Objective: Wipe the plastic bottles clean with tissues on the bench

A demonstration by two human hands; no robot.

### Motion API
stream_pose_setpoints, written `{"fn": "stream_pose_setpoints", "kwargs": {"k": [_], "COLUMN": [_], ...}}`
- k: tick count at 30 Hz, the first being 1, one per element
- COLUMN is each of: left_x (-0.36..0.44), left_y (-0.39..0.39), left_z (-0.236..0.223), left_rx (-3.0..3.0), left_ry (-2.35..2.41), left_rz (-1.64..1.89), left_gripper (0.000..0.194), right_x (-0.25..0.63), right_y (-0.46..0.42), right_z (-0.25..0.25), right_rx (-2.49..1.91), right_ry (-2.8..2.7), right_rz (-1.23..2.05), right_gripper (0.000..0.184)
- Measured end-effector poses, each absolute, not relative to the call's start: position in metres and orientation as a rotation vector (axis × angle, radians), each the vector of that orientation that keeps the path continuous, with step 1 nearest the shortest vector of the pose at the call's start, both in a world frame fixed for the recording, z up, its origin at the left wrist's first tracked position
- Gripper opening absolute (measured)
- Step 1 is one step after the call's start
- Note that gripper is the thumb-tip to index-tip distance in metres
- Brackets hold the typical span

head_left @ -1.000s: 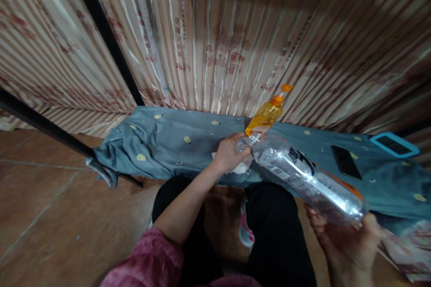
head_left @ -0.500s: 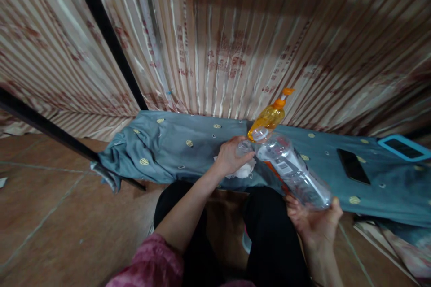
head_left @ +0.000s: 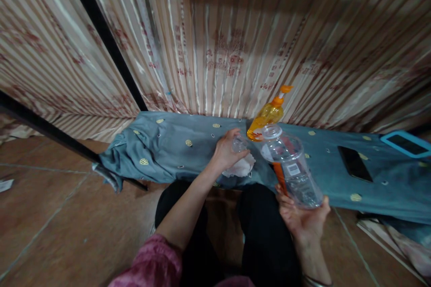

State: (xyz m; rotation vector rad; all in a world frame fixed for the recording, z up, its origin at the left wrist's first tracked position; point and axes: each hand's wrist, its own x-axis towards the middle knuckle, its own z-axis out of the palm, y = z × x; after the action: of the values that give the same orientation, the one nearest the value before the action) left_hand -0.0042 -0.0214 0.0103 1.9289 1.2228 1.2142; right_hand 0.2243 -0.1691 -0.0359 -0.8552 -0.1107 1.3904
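My right hand (head_left: 305,222) grips the lower end of a large clear plastic bottle (head_left: 296,170) with a barcode and an orange label strip. The bottle leans with its uncapped mouth up and to the left. Held in my left hand (head_left: 229,150) is a small clear plastic cup (head_left: 239,143), partly covered by the fingers. Crumpled white tissue (head_left: 240,167) lies just below that hand on the cloth. Behind the large bottle's mouth stands an orange pump bottle (head_left: 267,116) containing yellow-orange liquid.
A blue-grey patterned cloth (head_left: 168,143) covers the long low surface before me. To the right lie a black phone (head_left: 354,163) and a blue-framed device (head_left: 406,143). A striped curtain (head_left: 218,31) hangs behind, and black poles (head_left: 107,40) stand at the left.
The large bottle has tilted more upright, and its mouth has moved away from the small cup. My left hand has shifted slightly left with the cup, and more of the tissue shows.
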Motion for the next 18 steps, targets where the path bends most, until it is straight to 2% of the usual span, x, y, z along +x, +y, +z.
{"fn": "stream_pose_setpoints", "kwargs": {"k": [3, 7, 13, 18], "left_x": [-0.001, 0.004, 0.004, 0.004], "left_y": [-0.024, -0.025, -0.018, -0.016], "left_z": [0.006, 0.001, -0.005, -0.009], "left_rx": [1.940, 1.942, 1.884, 1.806], "left_ry": [1.223, 1.272, 1.327, 1.361], "left_rz": [1.244, 1.266, 1.332, 1.337], "left_gripper": [0.071, 0.067, 0.071, 0.064], "right_x": [0.228, 0.229, 0.226, 0.226], "right_y": [-0.172, -0.174, -0.176, -0.179], "right_z": [-0.042, -0.044, -0.036, -0.036], "right_rx": [-0.815, -0.767, -0.697, -0.685], "right_ry": [-0.118, -0.125, -0.019, 0.029], "right_rz": [1.449, 1.455, 1.512, 1.518], "right_gripper": [0.104, 0.095, 0.106, 0.110]}}
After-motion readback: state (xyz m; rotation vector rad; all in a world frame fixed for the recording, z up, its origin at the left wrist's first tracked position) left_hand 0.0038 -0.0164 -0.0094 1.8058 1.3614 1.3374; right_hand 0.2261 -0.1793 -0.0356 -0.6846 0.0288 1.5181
